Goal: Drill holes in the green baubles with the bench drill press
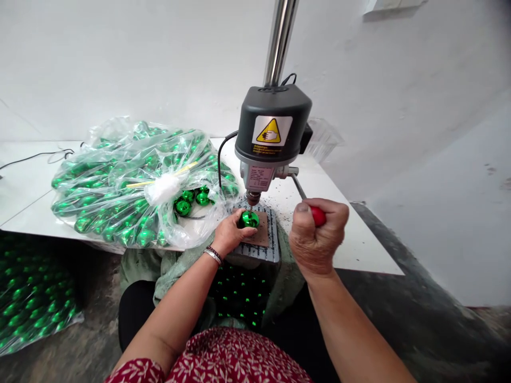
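Observation:
My left hand grips a shiny green ball between thumb and fingers. The ball rests on a brown board laid over the slotted metal base of a drill press. Right above the ball is the drill chuck, its bit pointing down at the ball's top; I cannot tell whether the bit has gone in. My right hand is wrapped around the red knob of the press's feed lever.
A large clear plastic bag full of green balls lies on the white table, left of the press. Another bag of balls sits on the floor at left. More balls show below the base. Dark shavings are scattered around it.

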Motion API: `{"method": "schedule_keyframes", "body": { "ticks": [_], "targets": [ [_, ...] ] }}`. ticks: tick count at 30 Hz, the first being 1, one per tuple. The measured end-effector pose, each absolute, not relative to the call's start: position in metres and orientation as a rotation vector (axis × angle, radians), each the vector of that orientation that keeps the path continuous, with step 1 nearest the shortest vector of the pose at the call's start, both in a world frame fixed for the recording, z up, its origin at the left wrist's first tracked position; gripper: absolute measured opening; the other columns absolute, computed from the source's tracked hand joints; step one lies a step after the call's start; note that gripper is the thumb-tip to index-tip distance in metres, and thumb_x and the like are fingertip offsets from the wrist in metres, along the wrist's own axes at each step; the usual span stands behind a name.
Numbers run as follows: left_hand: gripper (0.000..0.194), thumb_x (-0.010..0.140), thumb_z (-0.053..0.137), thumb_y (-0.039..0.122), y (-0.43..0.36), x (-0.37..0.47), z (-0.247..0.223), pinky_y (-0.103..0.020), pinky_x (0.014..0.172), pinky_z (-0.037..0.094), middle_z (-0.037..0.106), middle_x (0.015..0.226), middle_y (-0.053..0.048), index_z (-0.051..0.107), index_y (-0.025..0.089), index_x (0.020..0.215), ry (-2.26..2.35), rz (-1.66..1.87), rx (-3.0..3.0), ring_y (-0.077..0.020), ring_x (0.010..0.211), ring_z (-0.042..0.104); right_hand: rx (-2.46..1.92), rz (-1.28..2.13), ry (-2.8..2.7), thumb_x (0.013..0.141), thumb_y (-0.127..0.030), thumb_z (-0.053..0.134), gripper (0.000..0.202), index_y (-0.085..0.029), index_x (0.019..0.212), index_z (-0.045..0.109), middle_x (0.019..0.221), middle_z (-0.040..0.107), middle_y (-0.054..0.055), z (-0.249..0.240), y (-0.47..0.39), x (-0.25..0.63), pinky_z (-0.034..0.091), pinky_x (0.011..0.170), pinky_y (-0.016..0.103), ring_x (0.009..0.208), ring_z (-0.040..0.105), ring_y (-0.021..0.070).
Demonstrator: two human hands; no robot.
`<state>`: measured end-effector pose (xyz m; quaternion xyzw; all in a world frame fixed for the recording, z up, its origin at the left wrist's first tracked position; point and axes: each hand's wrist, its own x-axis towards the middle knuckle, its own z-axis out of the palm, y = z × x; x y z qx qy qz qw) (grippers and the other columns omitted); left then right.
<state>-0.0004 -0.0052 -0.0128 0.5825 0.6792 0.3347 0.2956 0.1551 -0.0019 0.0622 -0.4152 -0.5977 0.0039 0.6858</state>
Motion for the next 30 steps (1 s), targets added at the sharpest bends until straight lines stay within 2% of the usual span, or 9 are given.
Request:
{"method": "schedule_keyframes", "body": {
  "ticks": [5,9,13,16,18,20,23,26,30],
  "targets": [
    [0.051,0.068,0.074,0.034,-0.007,0.001,-0.012,-0.028,0.079,0.048,0.069,0.091,0.001,0.065,0.023,0.117,1.769,0.964,1.536,-0.0181,0.083,0.061,-0.947,0.103,-1.350,0.084,-0.039,0.049,0.022,-0.019,0.076,0.046,0.065,0.048,-0.004,0.121,0.017,0.152,0.036,0.054,0.022,0.057,0.042,0.0053],
    [0.053,0.069,0.073,0.031,-0.021,-0.008,-0.014,-0.025,0.079,0.048,0.068,0.092,0.001,0.061,0.020,0.120,1.584,1.075,1.482,-0.0150,0.082,0.059,-1.092,0.245,-1.398,0.086,-0.033,0.051,0.023,-0.016,0.074,0.043,0.063,0.040,-0.007,0.158,0.034,0.153,0.034,0.062,0.021,0.059,0.034,0.0025],
    [0.063,0.068,0.074,0.035,-0.054,-0.034,-0.004,-0.028,0.081,0.049,0.068,0.100,-0.002,0.059,0.019,0.127,1.430,0.854,1.562,-0.0173,0.086,0.060,-1.137,0.234,-1.386,0.087,-0.034,0.051,0.022,-0.015,0.078,0.044,0.065,0.040,-0.007,0.158,0.037,0.153,0.038,0.068,0.025,0.062,0.035,0.0028],
    [0.071,0.069,0.074,0.037,-0.074,-0.055,0.015,-0.029,0.074,0.050,0.070,0.091,-0.003,0.055,0.018,0.135,1.435,0.604,1.591,-0.0178,0.079,0.061,-1.157,0.214,-1.370,0.087,-0.034,0.052,0.020,-0.016,0.081,0.046,0.070,0.044,-0.006,0.154,0.035,0.152,0.039,0.070,0.028,0.065,0.040,0.0045],
    [0.069,0.073,0.070,0.041,-0.076,-0.068,0.027,-0.029,0.072,0.050,0.072,0.092,-0.005,0.054,0.016,0.136,1.509,0.565,1.588,-0.0179,0.076,0.062,-1.179,0.222,-1.362,0.087,-0.034,0.051,0.019,-0.016,0.083,0.047,0.074,0.047,-0.005,0.153,0.034,0.151,0.039,0.071,0.028,0.068,0.043,0.0053],
    [0.057,0.080,0.063,0.041,-0.066,-0.081,0.036,-0.031,0.078,0.051,0.072,0.103,-0.008,0.059,0.016,0.131,1.686,0.633,1.629,-0.0192,0.083,0.065,-1.182,0.242,-1.351,0.087,-0.034,0.052,0.018,-0.016,0.084,0.048,0.076,0.049,-0.005,0.155,0.034,0.151,0.039,0.071,0.029,0.069,0.045,0.0053],
    [0.038,0.087,0.052,0.025,-0.039,-0.103,0.038,-0.033,0.095,0.047,0.068,0.120,-0.012,0.065,0.016,0.122,2.173,0.650,1.731,-0.0226,0.104,0.064,-1.160,0.261,-1.338,0.086,-0.035,0.053,0.019,-0.017,0.084,0.048,0.077,0.051,-0.005,0.155,0.033,0.152,0.039,0.071,0.028,0.069,0.046,0.0049],
    [0.041,0.084,0.044,0.011,-0.011,-0.126,0.029,-0.039,0.101,0.044,0.064,0.127,-0.017,0.064,0.013,0.120,2.529,0.321,1.775,-0.0281,0.115,0.060,-1.135,0.250,-1.342,0.086,-0.039,0.054,0.022,-0.017,0.083,0.047,0.076,0.052,-0.006,0.154,0.033,0.153,0.038,0.070,0.027,0.070,0.047,0.0046],
    [0.043,0.089,0.043,0.030,0.006,-0.143,0.017,-0.048,0.091,0.047,0.066,0.117,-0.027,0.062,0.006,0.119,2.614,-0.004,1.572,-0.0391,0.111,0.062,-1.125,0.238,-1.354,0.087,-0.035,0.052,0.020,-0.017,0.081,0.046,0.073,0.048,-0.006,0.154,0.033,0.152,0.038,0.070,0.026,0.069,0.045,0.0041]
  ]
}}
